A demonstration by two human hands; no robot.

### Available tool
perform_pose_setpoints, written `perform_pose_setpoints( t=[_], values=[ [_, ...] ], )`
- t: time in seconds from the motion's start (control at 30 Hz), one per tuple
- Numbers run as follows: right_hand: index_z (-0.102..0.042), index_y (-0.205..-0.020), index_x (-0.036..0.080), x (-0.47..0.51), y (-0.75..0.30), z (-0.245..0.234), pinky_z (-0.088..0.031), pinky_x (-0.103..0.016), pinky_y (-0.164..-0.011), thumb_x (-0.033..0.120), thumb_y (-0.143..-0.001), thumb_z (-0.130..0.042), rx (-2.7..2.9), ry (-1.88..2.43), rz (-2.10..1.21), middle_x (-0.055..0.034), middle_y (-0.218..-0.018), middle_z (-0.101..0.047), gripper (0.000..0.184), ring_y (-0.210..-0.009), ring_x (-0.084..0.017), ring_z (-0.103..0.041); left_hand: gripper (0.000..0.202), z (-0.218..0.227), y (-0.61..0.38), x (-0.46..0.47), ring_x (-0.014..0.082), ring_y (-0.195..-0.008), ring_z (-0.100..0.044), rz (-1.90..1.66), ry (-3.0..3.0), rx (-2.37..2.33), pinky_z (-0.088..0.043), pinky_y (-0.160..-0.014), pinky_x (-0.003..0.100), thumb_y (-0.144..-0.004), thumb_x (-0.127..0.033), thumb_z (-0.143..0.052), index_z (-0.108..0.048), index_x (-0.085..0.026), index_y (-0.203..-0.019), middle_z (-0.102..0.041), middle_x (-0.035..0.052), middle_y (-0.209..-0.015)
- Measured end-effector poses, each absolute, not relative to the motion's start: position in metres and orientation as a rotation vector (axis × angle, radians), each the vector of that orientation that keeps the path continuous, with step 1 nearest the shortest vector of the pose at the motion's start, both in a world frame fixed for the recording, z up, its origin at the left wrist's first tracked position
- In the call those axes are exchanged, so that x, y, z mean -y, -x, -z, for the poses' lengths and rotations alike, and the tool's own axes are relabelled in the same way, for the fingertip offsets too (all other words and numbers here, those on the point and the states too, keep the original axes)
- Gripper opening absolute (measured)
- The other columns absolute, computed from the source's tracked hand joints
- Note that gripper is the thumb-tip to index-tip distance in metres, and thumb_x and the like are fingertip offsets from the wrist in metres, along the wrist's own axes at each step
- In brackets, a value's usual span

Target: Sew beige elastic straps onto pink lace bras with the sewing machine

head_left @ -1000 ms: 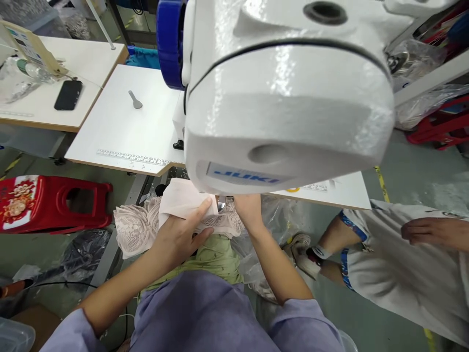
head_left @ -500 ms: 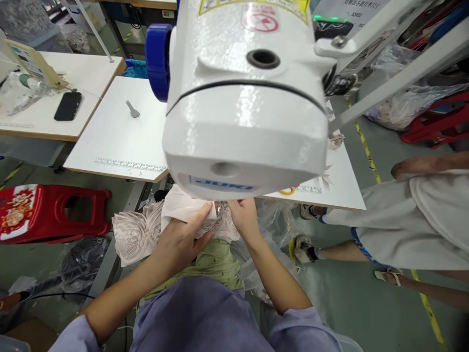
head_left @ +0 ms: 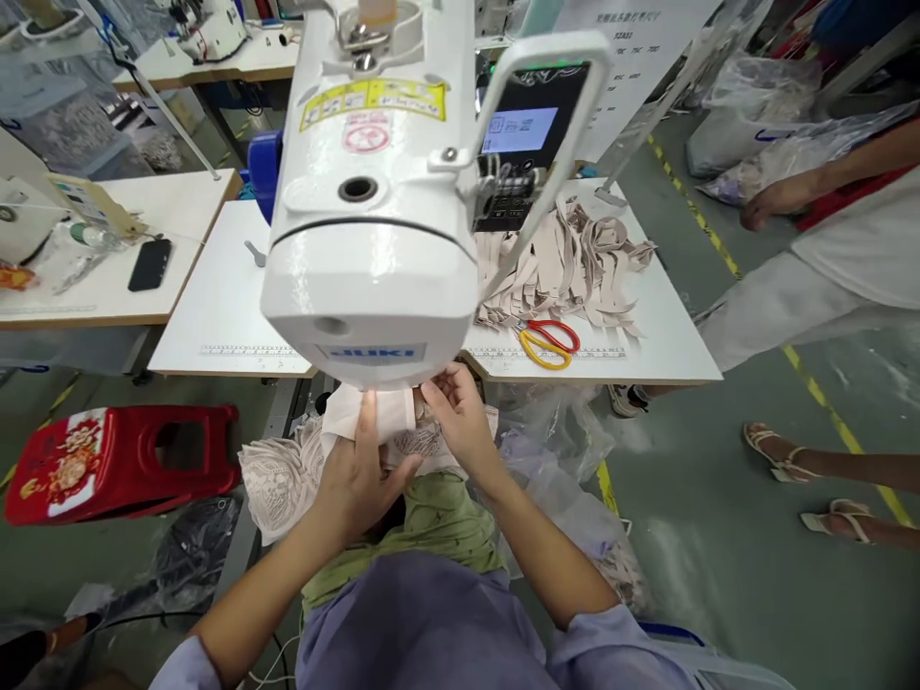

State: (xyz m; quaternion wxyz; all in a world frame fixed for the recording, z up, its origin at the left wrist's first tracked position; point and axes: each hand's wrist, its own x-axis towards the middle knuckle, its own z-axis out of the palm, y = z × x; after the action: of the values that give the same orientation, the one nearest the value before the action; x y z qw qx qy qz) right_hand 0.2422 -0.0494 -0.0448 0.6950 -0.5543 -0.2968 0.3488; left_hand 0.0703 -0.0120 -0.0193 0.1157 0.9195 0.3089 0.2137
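Note:
Under the head of the white sewing machine [head_left: 370, 297] lies a pale pink lace bra [head_left: 277, 484], its moulded cup to the left and more lace between my hands. My left hand [head_left: 363, 470] grips the bra, forefinger stretched along a smooth pale fabric panel [head_left: 384, 414] and thumb pointing right over the lace; its other fingers are partly hidden. Close beneath the machine head, my right hand [head_left: 460, 417] has its fingers bent and pinched at the bra's edge right of the panel. The machine head hides the needle.
Scissors [head_left: 550, 343] with red and yellow handles lie right of the machine, by a heap of pale fabric strips [head_left: 567, 259]. A red stool [head_left: 129, 460] stands left. A phone [head_left: 150, 264] lies on the neighbouring table. At right a person's hand [head_left: 780, 196] hangs near the aisle.
My view has drawn back, showing the scissors, strips and machine screen. My left forefinger has shifted left over the pale panel. My right hand has turned, with its fingertips now showing.

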Motion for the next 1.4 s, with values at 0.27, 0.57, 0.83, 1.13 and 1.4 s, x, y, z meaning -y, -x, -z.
perform_pose_setpoints(
  t=[0.27, 0.57, 0.83, 1.13, 1.4],
  values=[
    [-0.057, -0.101, 0.023, 0.080, -0.217, 0.051, -0.052, -0.031, -0.080, 0.043, -0.087, -0.065, 0.632, 1.274, -0.811, -0.0029, -0.093, -0.060, 0.026, -0.086, -0.017, -0.059, 0.094, 0.016, -0.074, 0.039, 0.0393, -0.132, -0.054, -0.600, -2.774, -0.814, -0.055, -0.097, 0.049, -0.094, -0.043, -0.058, -0.001, -0.008, -0.160, -0.047, 0.0321, -0.146],
    [-0.063, -0.093, 0.023, 0.107, -0.211, 0.047, -0.053, -0.028, -0.065, 0.046, -0.086, -0.066, 0.474, 1.288, -0.856, -0.0024, -0.083, -0.066, 0.025, -0.072, -0.017, -0.060, 0.091, 0.019, -0.072, 0.084, 0.0355, -0.120, -0.065, -0.501, -2.790, -0.692, -0.058, -0.089, 0.043, -0.098, -0.040, -0.055, 0.003, -0.008, -0.159, -0.054, 0.0305, -0.142],
    [-0.066, -0.087, 0.022, 0.127, -0.227, 0.039, -0.051, -0.029, -0.072, 0.036, -0.089, -0.064, 0.806, 1.398, -0.734, -0.0003, -0.083, -0.070, 0.014, -0.077, -0.017, -0.065, 0.051, -0.021, -0.048, 0.062, 0.0167, -0.079, -0.073, -0.480, -2.476, -0.481, -0.059, -0.071, 0.028, -0.094, -0.014, -0.055, -0.044, -0.027, -0.142, -0.075, 0.0033, -0.093],
    [-0.067, -0.081, 0.025, 0.144, -0.229, 0.030, -0.041, -0.031, -0.064, 0.023, -0.094, -0.054, 1.711, 1.418, -0.267, -0.0008, -0.072, -0.070, 0.018, -0.066, -0.016, -0.060, 0.026, -0.016, -0.050, 0.012, 0.0206, -0.106, -0.067, -0.422, -2.826, -0.010, -0.040, -0.115, 0.052, -0.091, -0.014, -0.057, -0.062, -0.022, -0.115, -0.073, 0.0057, -0.097],
    [-0.067, -0.079, 0.029, 0.153, -0.224, 0.044, -0.041, -0.031, -0.065, 0.023, -0.095, -0.056, 1.847, 1.370, -0.207, 0.0023, -0.073, -0.072, 0.019, -0.063, -0.013, -0.055, 0.018, -0.006, -0.026, 0.018, 0.0127, -0.067, -0.062, -0.719, -2.948, 0.209, -0.057, -0.074, 0.028, -0.087, -0.012, -0.063, -0.062, -0.023, -0.073, -0.060, -0.0037, -0.061]
  ],
)
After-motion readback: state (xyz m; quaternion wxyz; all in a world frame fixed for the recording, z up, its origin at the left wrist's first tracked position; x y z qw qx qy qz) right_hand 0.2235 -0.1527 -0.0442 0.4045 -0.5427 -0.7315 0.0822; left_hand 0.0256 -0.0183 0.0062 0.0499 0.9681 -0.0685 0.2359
